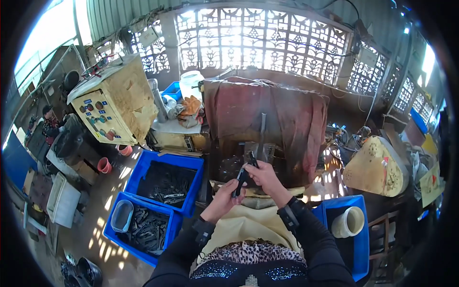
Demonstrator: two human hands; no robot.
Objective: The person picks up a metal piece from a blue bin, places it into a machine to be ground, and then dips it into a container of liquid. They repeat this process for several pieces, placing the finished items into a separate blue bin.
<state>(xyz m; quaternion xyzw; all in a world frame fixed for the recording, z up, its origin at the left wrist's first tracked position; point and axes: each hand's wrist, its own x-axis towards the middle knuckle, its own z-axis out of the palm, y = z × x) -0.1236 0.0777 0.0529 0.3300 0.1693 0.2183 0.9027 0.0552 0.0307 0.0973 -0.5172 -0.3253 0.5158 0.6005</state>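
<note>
My left hand is closed around a slim dark piece with a lighter, shiny edge. My right hand grips another dark, narrow piece, which points up and away from me. Both hands are close together over my lap, in front of a machine hung with a dark red cloth. Whether the two pieces are joined cannot be made out. To my left, a nearer blue bin holds many dark, elongated metal parts. Behind it, a second blue bin contains similar parts.
A clear plastic tub sits in the nearer bin. On the right, a blue crate holds a whitish bucket. A worn control box stands left of the machine, beside orange gloves. Another person is at far left.
</note>
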